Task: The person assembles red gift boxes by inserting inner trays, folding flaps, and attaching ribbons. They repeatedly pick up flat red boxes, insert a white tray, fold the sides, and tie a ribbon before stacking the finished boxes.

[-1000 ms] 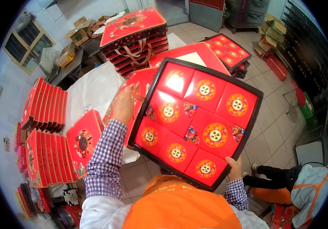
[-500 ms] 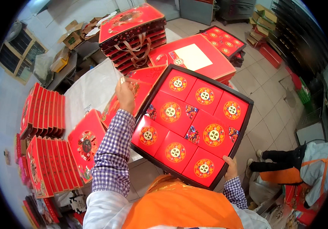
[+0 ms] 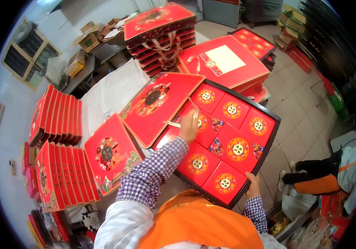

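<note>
My right hand (image 3: 252, 185) is closed on the near right rim of a black-edged tray (image 3: 275, 137), which is tilted over the table's front. Square red boxes (image 3: 238, 149) with round gold motifs fill the tray, with small patterned pieces between them. My left hand (image 3: 189, 126) is closed on a pale ribbon handle (image 3: 172, 123) of a red gift box (image 3: 161, 97). This box overlaps the tray's left part and hides it there. Whether the box is open inside cannot be seen.
Red gift boxes stand in rows (image 3: 55, 118) at the left, beside another leaning box (image 3: 111, 153). A tall stack with ribbon handles (image 3: 159, 20) and a large red box (image 3: 223, 62) stand behind. At the right, a person in an orange apron (image 3: 317, 186) is near the tiled floor (image 3: 296, 112).
My left hand has moved right and nearer to me, pulling the red gift box across the tray's left part. My right hand keeps its hold on the tray rim. The view has shifted slightly.
</note>
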Demonstrator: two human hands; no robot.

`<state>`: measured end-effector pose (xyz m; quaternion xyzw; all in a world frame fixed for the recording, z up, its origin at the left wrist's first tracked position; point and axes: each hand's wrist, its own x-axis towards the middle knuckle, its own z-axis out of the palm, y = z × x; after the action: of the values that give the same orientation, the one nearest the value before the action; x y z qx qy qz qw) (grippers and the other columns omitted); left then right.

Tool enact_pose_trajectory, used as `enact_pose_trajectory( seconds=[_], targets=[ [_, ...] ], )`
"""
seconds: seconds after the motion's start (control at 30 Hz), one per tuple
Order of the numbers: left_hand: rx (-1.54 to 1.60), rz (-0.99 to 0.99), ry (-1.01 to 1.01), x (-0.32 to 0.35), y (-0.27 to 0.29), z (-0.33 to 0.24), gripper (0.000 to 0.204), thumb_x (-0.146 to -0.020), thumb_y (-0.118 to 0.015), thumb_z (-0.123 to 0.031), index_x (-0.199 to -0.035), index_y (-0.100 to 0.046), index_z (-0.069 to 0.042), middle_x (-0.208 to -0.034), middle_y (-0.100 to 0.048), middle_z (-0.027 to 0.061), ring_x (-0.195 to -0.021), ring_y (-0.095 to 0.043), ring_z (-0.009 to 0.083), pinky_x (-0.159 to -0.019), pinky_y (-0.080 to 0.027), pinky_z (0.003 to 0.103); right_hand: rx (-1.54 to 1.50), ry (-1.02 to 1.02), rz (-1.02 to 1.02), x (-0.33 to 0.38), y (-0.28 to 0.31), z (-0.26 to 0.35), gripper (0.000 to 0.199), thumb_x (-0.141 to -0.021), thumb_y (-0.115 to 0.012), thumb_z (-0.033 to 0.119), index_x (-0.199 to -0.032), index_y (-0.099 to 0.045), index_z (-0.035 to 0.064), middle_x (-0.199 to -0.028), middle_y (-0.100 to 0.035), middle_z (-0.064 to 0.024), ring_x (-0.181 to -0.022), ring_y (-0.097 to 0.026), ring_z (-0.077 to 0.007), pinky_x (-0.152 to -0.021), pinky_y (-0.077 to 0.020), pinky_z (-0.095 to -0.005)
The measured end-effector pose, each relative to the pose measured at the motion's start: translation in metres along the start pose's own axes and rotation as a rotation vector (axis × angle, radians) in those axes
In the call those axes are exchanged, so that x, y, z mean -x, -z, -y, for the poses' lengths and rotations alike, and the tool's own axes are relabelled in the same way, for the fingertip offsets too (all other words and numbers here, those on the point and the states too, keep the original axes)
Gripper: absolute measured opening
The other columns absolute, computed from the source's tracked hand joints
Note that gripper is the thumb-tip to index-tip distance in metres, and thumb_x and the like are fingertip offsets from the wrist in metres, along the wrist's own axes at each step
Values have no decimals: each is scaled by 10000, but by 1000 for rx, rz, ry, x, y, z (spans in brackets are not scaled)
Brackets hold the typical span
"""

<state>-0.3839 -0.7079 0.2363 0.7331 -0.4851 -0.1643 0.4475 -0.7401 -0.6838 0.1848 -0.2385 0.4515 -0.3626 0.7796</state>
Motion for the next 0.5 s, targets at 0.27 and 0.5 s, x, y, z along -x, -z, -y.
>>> enact_pose_trajectory(
  seconds=[0.27,0.5],
  targets=[
    [-242,100,71,74,3,-24,218,-992,-449,-244,-983,-493,-31,-680,-578,250,-667,-586,464,-592,-433,566,-29,25,-23,-3,-17,-11,552,-848,-640,103,-1334,-417,-33,-1186,-591,-159,-1036,-628,-243,-907,-528,-355],
    [-108,186,190,53,27,-48,251,-968,-532,-252,-857,-558,-29,-781,-631,153,-792,-634,318,-766,-425,483,57,2,-36,6,-25,2,569,-851,-642,85,-1350,-395,-33,-1199,-583,-151,-1051,-616,-240,-910,-523,-346]
  ],
)
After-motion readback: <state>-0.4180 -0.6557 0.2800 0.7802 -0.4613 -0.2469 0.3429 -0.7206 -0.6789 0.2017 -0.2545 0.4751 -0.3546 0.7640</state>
